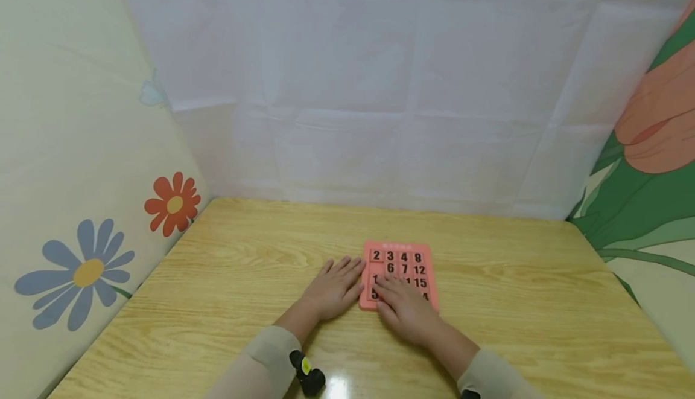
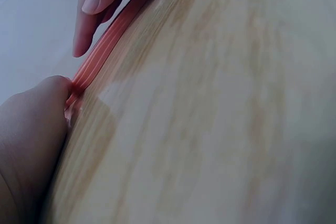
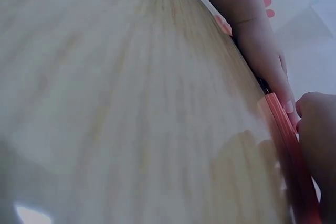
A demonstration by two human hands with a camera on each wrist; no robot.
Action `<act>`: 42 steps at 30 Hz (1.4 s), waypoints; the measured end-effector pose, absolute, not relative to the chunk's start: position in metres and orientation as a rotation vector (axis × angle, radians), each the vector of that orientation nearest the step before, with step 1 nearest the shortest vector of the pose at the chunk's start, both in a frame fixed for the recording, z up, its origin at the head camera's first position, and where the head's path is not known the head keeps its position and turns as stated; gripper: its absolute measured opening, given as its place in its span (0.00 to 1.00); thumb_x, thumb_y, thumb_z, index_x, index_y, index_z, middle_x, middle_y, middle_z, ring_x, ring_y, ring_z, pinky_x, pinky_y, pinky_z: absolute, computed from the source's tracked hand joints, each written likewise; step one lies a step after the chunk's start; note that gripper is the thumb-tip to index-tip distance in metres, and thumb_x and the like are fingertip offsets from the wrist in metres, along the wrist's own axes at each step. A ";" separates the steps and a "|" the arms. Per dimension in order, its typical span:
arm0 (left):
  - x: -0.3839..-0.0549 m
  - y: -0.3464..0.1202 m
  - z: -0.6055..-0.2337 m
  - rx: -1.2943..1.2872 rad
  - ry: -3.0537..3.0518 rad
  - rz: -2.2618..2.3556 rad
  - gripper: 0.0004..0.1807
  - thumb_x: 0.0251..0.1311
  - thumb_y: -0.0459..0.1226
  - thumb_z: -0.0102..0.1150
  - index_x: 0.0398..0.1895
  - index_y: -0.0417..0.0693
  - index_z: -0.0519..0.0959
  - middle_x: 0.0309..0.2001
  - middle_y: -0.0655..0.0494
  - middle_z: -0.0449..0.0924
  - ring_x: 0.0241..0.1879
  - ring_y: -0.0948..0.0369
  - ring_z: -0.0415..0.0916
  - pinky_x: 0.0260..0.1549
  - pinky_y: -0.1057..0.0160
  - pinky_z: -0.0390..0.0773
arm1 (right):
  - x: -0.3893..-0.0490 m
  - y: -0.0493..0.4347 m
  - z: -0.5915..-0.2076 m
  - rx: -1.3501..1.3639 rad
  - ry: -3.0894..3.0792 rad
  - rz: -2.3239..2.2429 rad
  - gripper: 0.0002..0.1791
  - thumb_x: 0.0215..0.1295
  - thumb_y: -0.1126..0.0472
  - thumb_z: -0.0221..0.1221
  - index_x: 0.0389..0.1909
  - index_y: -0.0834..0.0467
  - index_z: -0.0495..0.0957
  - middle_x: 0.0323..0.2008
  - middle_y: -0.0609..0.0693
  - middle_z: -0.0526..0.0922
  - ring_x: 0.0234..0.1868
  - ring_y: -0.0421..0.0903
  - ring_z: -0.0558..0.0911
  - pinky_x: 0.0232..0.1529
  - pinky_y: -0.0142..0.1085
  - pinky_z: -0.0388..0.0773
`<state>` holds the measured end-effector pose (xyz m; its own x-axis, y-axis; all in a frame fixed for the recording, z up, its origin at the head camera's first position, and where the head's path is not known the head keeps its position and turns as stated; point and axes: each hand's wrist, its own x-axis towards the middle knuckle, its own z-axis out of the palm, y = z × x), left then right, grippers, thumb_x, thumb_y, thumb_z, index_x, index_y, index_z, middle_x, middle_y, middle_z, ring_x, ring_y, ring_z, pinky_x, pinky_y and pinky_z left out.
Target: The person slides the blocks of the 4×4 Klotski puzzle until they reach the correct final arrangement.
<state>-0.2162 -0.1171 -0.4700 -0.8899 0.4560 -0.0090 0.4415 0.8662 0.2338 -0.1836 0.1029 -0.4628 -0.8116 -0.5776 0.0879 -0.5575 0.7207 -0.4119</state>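
A coral-pink number slide puzzle (image 1: 432, 275) lies flat on the table, with black numerals on its square tiles. At the left end of its second row a tile-sized gap shows, beside the 6. My left hand (image 1: 333, 290) rests on the table with fingers extended, its thumb side against the puzzle's left edge. Over the lower rows lies my right hand (image 1: 408, 313), fingertips touching the tiles and fingers fairly straight. Several tiles are hidden under it. In the left wrist view the puzzle's ridged side (image 2: 107, 43) appears between the two hands.
The wood-grain table (image 1: 244, 254) extends around the puzzle. A white cloth (image 1: 336, 85) hangs behind it, and flower-printed sheets (image 1: 70, 163) stand at both sides. Black wrist devices (image 1: 308, 375) sit at the sleeve cuffs.
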 end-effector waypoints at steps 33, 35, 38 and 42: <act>-0.216 -0.117 -0.471 0.720 2.975 0.344 0.32 0.76 0.54 0.31 0.78 0.52 0.54 0.78 0.57 0.53 0.78 0.53 0.46 0.77 0.45 0.44 | -0.186 0.103 -0.465 -0.983 2.892 -0.624 0.25 0.77 0.50 0.44 0.69 0.55 0.70 0.71 0.50 0.69 0.75 0.53 0.62 0.76 0.52 0.55; -0.216 -0.117 -0.471 0.718 2.974 0.344 0.32 0.76 0.54 0.32 0.78 0.53 0.54 0.78 0.57 0.52 0.78 0.53 0.46 0.77 0.45 0.44 | -0.187 0.103 -0.466 -0.975 2.898 -0.622 0.25 0.77 0.50 0.44 0.69 0.56 0.70 0.71 0.50 0.69 0.75 0.54 0.62 0.76 0.52 0.55; -0.216 -0.118 -0.472 0.719 2.972 0.354 0.32 0.76 0.54 0.32 0.78 0.53 0.54 0.78 0.57 0.52 0.78 0.53 0.46 0.76 0.45 0.44 | -0.190 0.102 -0.466 -0.961 2.909 -0.624 0.25 0.77 0.50 0.44 0.69 0.56 0.69 0.71 0.51 0.69 0.75 0.54 0.62 0.76 0.53 0.55; -0.218 -0.118 -0.472 0.718 2.972 0.339 0.32 0.76 0.55 0.31 0.78 0.54 0.52 0.78 0.58 0.51 0.78 0.53 0.46 0.77 0.45 0.44 | -0.194 0.101 -0.463 -0.949 2.921 -0.627 0.25 0.77 0.51 0.44 0.69 0.56 0.69 0.71 0.51 0.68 0.75 0.54 0.62 0.76 0.53 0.55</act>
<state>-0.2181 -0.1183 -0.4724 -0.8890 0.4577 -0.0120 0.4433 0.8670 0.2277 -0.1940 0.1005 -0.4635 -0.8168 -0.5654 0.1149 -0.5628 0.7368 -0.3748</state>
